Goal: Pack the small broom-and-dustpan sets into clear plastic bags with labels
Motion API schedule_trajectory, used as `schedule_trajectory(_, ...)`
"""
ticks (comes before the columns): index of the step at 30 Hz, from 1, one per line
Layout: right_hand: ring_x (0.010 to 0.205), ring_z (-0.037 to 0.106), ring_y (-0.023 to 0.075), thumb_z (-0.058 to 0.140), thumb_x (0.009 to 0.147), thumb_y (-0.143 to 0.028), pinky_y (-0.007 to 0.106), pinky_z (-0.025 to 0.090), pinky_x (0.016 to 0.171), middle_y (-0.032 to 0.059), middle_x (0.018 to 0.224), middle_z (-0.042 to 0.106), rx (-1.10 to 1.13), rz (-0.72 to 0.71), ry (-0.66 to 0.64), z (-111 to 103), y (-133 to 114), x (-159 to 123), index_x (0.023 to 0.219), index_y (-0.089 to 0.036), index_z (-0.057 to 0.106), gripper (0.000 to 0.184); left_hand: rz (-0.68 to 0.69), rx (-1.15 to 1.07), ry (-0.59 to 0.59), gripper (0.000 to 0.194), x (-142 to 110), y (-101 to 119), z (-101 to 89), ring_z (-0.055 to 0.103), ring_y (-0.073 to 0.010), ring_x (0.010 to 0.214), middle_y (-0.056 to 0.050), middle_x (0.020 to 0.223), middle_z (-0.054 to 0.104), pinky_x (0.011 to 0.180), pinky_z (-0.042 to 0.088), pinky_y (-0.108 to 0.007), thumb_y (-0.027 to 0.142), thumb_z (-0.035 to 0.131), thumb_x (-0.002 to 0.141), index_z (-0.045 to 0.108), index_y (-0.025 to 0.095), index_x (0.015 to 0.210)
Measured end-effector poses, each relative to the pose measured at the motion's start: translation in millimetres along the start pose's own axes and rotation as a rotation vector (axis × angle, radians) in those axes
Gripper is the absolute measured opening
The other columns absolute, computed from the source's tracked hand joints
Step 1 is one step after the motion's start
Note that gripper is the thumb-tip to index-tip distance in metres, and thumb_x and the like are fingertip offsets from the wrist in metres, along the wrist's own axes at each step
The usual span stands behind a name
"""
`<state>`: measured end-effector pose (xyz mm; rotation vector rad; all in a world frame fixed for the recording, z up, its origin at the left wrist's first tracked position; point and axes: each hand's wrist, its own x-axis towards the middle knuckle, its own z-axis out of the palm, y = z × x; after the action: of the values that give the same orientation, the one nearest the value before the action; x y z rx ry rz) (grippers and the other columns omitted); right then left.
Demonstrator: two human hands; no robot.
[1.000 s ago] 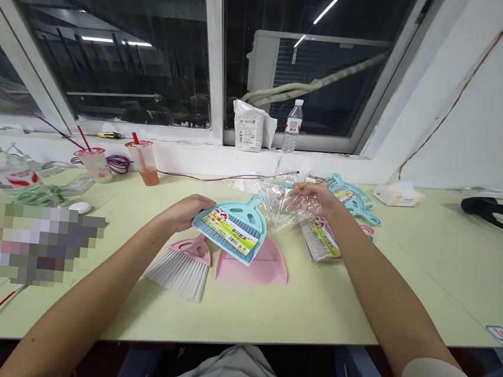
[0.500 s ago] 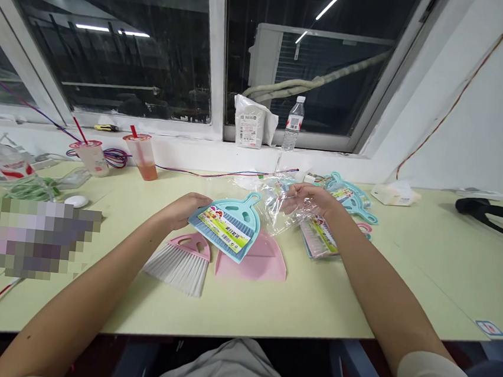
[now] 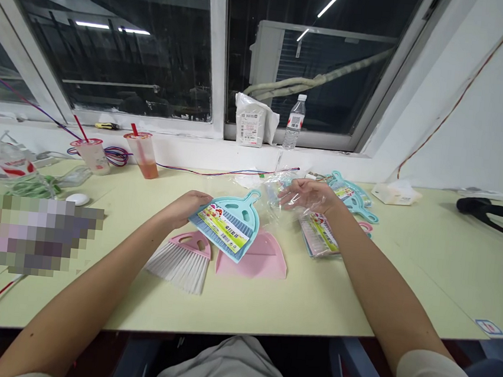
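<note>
Clear bag (image 3: 273, 193) shifted onto right hand (image 3: 308, 195), well apart from left hand (image 3: 182, 208) clamped on teal dustpan's edge (image 3: 213, 220).

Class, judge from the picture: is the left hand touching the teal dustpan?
Touching. The head view shows the left hand holding the teal dustpan by its edge, with no gap between them.

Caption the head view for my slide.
Left hand holds a teal dustpan above a pink dustpan; right hand touches a clear plastic bag.
</note>
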<state>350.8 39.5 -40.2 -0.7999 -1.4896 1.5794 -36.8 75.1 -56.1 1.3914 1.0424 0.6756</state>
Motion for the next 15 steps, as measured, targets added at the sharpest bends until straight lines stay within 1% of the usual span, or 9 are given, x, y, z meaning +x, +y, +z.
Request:
schedule_trajectory(2, 0.106, 0.071, 0.0391, 0.067, 0.068, -0.020, 0.060, 0.054, 0.097, 0.0156, 0.110, 0.075, 0.014, 0.001, -0.011, -0.5, 0.6, -0.4, 0.070, -0.019, 0.050, 0.017, 0.001, 0.010, -0.012, 0.027, 1.5, -2.4, -0.9, 0.073, -0.0285, 0.073, -0.016, 0.086, 0.076, 0.061, 0.056, -0.034, 0.037, 0.077, 0.072, 0.073, 0.012, 0.082)
schedule_trajectory(5, 0.109, 0.071, 0.0386, 0.068, 0.067, -0.017, 0.058, 0.056, 0.095, 0.0152, 0.113, 0.075, -0.027, 0.047, -0.056, 0.0, 2.1, 0.5, 0.073, -0.018, 0.054, 0.015, -0.009, 0.002, -0.030, 0.027, 3.2, -5.5, -0.5, 0.074, -0.0297, 0.076, -0.015, 0.085, 0.076, 0.062, 0.056, -0.035, 0.038, 0.078, 0.071, 0.073, 0.013, 0.081)
schedule_trajectory(9, 0.112, 0.071, 0.0347, 0.072, 0.074, -0.017, 0.054, 0.058, 0.094, 0.0158, 0.121, 0.073, -0.103, 0.067, -0.136, 2.7, 3.9, 2.3, 0.075, -0.018, 0.055, 0.016, -0.011, 0.013, -0.027, 0.028, 2.7, -6.3, 3.1, 0.074, -0.0298, 0.074, -0.015, 0.082, 0.076, 0.061, 0.055, -0.034, 0.039, 0.079, 0.070, 0.073, 0.013, 0.079)
schedule_trajectory(12, 0.112, 0.072, 0.0330, 0.076, 0.077, -0.018, 0.052, 0.058, 0.095, 0.0162, 0.122, 0.073, -0.121, 0.079, -0.158, 3.0, 5.3, 2.7, 0.085, -0.017, 0.060, 0.018, -0.011, 0.033, -0.018, 0.029, 1.3, -5.1, 4.5, 0.073, -0.0280, 0.073, -0.015, 0.083, 0.076, 0.061, 0.054, -0.034, 0.041, 0.078, 0.071, 0.072, 0.014, 0.079)
schedule_trajectory(15, 0.109, 0.073, 0.0320, 0.080, 0.076, -0.017, 0.048, 0.059, 0.094, 0.0172, 0.122, 0.073, -0.157, 0.086, -0.147, -0.4, 7.0, 2.0, 0.098, -0.015, 0.064, 0.027, 0.015, 0.048, -0.031, 0.031, 1.0, -4.7, 2.4, 0.072, -0.0265, 0.072, -0.014, 0.083, 0.076, 0.061, 0.054, -0.033, 0.044, 0.075, 0.073, 0.072, 0.014, 0.081)
